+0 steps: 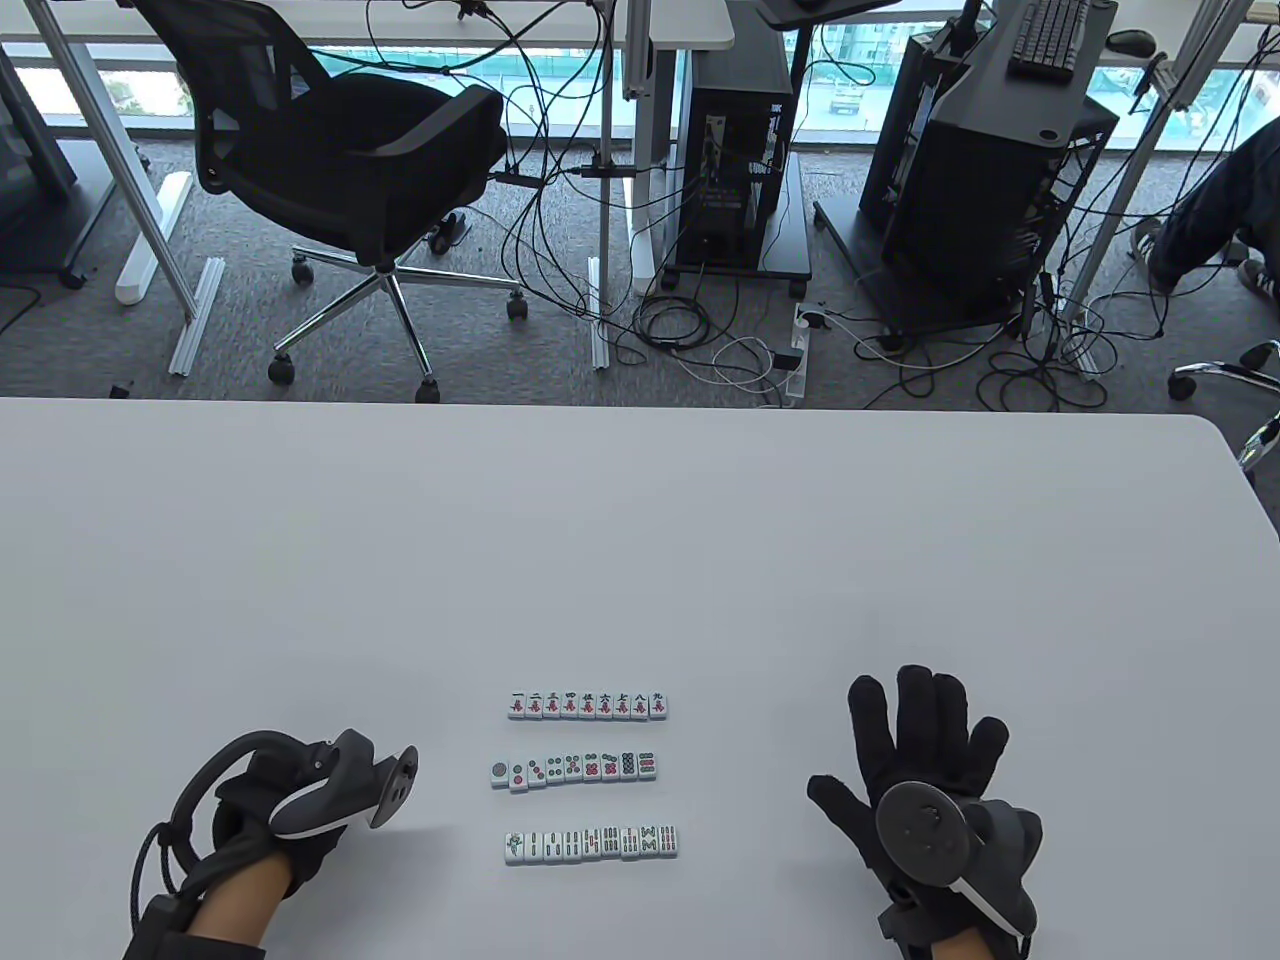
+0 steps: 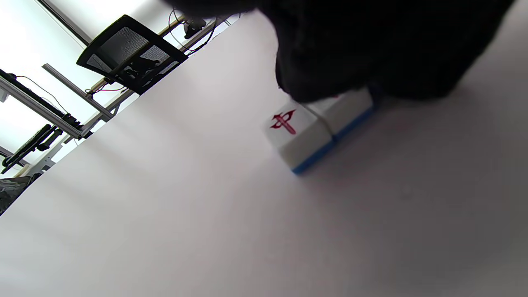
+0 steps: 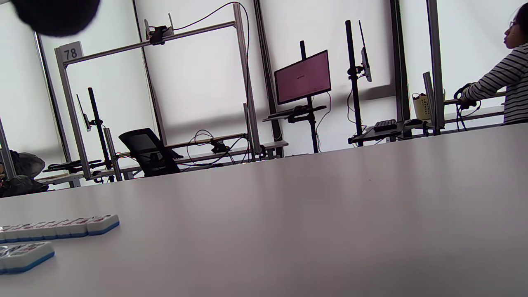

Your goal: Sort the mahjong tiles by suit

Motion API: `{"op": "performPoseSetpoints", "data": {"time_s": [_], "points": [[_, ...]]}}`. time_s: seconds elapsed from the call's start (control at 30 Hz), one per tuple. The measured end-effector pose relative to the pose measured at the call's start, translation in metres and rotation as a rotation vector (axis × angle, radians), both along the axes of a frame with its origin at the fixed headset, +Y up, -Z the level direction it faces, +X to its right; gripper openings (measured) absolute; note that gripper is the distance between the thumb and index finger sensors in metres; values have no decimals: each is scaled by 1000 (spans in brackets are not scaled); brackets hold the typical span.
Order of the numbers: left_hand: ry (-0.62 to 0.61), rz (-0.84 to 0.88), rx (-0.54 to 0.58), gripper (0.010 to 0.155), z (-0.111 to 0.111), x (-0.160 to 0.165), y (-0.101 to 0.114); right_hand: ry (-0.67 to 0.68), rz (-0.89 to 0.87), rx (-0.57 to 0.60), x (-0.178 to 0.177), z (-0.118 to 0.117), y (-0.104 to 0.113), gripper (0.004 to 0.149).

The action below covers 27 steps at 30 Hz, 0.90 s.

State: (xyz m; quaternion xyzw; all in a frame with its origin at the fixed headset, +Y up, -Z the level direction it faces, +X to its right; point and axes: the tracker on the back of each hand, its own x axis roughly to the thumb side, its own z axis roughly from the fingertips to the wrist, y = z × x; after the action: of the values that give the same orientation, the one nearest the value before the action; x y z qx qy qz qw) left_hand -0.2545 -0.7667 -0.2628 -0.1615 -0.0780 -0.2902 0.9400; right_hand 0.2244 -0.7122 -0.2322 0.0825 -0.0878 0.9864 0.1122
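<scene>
Three face-up rows of mahjong tiles lie near the table's front: characters, dots and bamboo. My left hand rests on its side to the left of the rows, its fingers curled under and hidden by the tracker. In the left wrist view the gloved fingers close over two blue-backed tiles lying side by side. One shows a red character; the other is mostly covered. My right hand lies flat to the right of the rows, fingers spread, holding nothing. The row ends show in the right wrist view.
The white table stretches far behind the rows; its rounded right corner is at the back right. Beyond it stand an office chair, computer carts and floor cables. A person in a striped top sits at a far desk.
</scene>
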Motion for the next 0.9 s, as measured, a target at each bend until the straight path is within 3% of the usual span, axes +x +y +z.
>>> {"op": "performPoseSetpoints", "data": {"time_s": [0.23,0.47,0.67,0.9], "points": [[-81,148,29,61,-12,51,17,4,-2,-9,-1,0,0,87],[-169,84,-9,61,-18,92,3,9,-13,-13,-1,0,-1,87],[-139,60,-13,69,-17,86,3,12,-23,-15,-1,0,-1,86],[-12,50,49,67,-10,35,30,11,-22,-26,-1,0,-2,86]]}}
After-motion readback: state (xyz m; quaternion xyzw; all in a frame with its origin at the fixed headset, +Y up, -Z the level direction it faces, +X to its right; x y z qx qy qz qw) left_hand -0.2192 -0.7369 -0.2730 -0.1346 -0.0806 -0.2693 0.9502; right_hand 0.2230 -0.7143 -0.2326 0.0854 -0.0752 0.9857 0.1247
